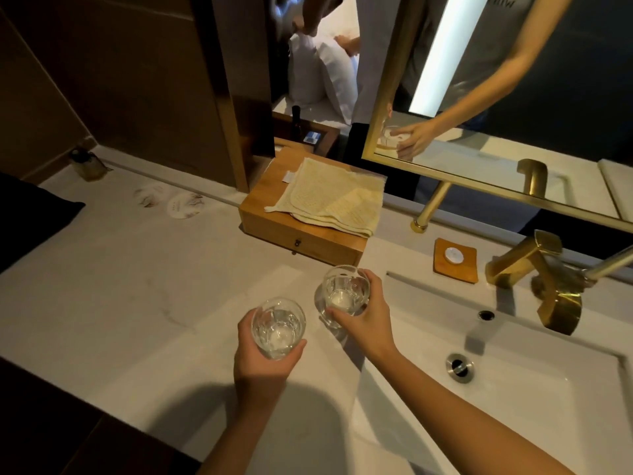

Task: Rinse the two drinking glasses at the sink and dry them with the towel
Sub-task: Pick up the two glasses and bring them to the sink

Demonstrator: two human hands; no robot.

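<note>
- The left grip (262, 363) has its fingers and thumb curled round the near glass (278, 329), holding it upright above the pale desk (137, 275), to the left of the sink (534, 406)
- The right grip (364, 320) is wrapped round the far glass (346, 293) from its right side; this glass is upright, just beside the sink's left rim, and seems to be at or just above the desk surface
- Both glasses are clear, rims up, near each other but apart
- The towel (329, 197), cream and folded, lies on top of the wooden drawer box (301, 240) behind the glasses, with one edge hanging over the box's front
- The gold faucet (534, 265) stands at the back of the sink, and the drain (460, 367) is in the basin floor
- The wooden soap dish (457, 269), between box and faucet, carries a round white piece
- The gold-framed mirror (513, 108) above the desk reflects an arm and a glass
</note>
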